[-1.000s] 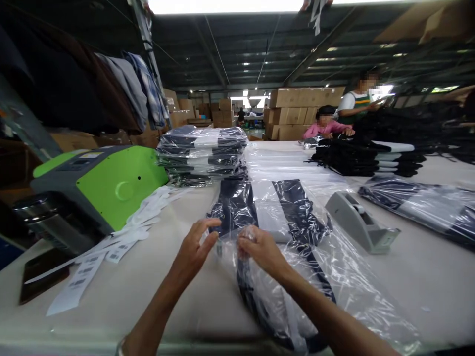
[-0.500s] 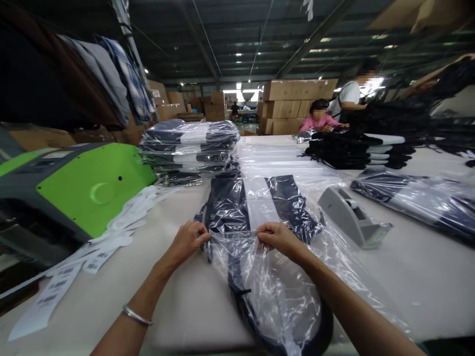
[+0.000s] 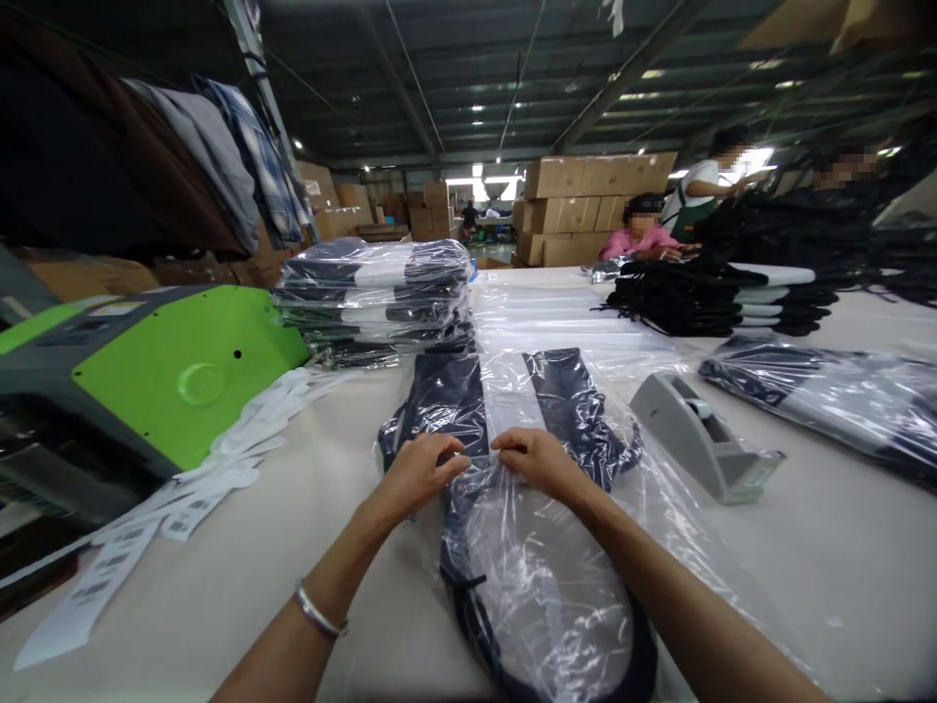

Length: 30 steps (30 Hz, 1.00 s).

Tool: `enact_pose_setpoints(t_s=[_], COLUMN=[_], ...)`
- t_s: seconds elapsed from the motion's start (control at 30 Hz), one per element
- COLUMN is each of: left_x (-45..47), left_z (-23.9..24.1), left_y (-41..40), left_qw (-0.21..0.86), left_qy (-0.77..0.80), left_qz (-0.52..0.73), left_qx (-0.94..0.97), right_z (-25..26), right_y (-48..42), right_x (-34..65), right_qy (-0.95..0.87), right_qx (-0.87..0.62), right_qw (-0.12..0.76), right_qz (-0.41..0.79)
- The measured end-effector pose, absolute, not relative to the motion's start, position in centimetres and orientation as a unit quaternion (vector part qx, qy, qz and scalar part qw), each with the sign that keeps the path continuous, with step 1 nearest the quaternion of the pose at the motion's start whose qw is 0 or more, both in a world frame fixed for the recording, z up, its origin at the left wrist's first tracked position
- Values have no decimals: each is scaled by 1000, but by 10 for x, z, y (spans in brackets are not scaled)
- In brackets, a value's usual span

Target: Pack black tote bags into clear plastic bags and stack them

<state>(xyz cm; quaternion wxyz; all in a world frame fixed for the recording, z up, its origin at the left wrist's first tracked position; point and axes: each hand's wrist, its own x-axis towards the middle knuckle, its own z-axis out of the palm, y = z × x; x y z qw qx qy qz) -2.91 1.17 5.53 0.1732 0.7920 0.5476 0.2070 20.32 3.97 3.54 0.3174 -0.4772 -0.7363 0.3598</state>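
In front of me on the table lies a clear plastic bag (image 3: 556,547) over a dark navy folded fabric item (image 3: 446,391). A white band (image 3: 510,395) runs down the item's middle, and a long dark loop (image 3: 644,654) curves toward me under the plastic. My right hand (image 3: 538,464) pinches the bag's film near the middle. Just left of it, my left hand (image 3: 421,474) rests on the film, thumb and forefinger a little apart. A grey tape dispenser (image 3: 688,434) stands to the right of the bag.
Bagged dark items are stacked (image 3: 373,293) at the back left, beside a green machine (image 3: 197,381) and a label strip (image 3: 88,596). Flat clear bags (image 3: 556,317) lie behind. Black items are piled (image 3: 703,298) at right, near a bagged item (image 3: 841,391). Co-workers stand beyond.
My left hand has moved right from the bag's left side to near the middle, and its pinch has loosened. My right hand has shifted slightly left, still pinching the film.
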Motion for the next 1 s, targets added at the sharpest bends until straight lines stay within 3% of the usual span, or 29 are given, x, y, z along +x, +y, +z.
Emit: enact_pose_setpoints(t_s=[0.43,0.63,0.73,0.87,0.93,1.0], left_x=[13,11,10,7,6,5], left_z=[23,21,21,20,19,17], left_y=[32,32,33,34,37,40], left_qw=[94,96,106,120,126,130], left_qy=[620,621,617,609,606,605], left_qz=[159,163,170,174,169,161], left_qx=[763,761,761,764,767,769], right_z=[30,51,67,72,69,65], right_y=[48,17,0,-3,3,10], right_x=[221,287,357,452,485,503], right_qy=[-785,-710,-614,-531,-499,-471], right_qx=[-529,-559,-630,-729,-771,-785], right_qw=[251,381,460,431,397,385], right_qz=[204,193,120,-23,0,115])
